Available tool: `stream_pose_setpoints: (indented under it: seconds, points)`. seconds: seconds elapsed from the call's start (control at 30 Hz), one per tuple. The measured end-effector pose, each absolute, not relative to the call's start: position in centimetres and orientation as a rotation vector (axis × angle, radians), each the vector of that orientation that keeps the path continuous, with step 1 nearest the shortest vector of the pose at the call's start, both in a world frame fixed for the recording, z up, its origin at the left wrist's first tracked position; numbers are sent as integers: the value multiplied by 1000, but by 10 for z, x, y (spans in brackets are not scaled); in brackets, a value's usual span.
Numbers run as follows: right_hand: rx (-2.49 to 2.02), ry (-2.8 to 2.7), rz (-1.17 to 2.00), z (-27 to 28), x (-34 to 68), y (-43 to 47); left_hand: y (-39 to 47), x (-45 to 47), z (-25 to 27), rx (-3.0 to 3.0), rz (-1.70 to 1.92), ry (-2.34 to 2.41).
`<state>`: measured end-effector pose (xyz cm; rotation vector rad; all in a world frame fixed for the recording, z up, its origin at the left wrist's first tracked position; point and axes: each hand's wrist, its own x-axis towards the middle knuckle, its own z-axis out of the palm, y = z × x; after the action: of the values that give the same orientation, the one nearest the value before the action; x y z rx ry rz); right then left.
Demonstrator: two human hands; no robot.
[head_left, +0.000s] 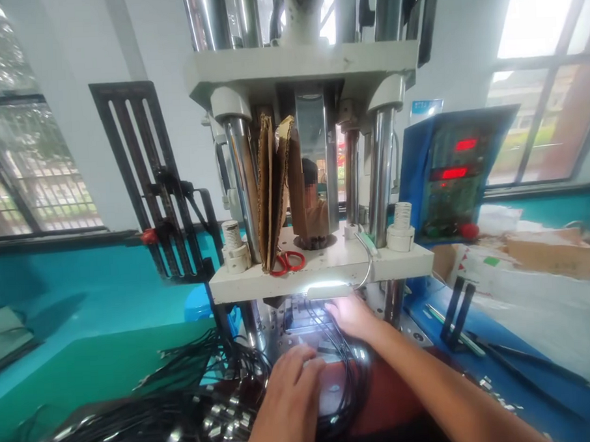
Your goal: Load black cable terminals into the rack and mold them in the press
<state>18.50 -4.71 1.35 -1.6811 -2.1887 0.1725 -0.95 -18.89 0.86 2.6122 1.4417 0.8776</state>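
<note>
Probably partway, with black cables point(352, 375) reaching under the press point(326, 270) and a heap point(142, 423) left of it, I curl my left hand point(291, 384) before it, my right hand point(352, 316) beneath, whether either pinches I cannot tell.

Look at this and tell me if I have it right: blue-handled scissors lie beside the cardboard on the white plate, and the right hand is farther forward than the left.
One thing is wrong: the head view shows that the scissors beside the cardboard on the white plate are red-handled. The right hand is indeed farther forward than the left hand.
</note>
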Motion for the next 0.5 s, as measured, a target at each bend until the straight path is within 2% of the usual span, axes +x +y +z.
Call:
stream_pose_setpoints:
  seconds: [0.5]
  points:
    - [-1603,-2308,15,9,177,-43,-192,-12,-3,2669,1028,1327]
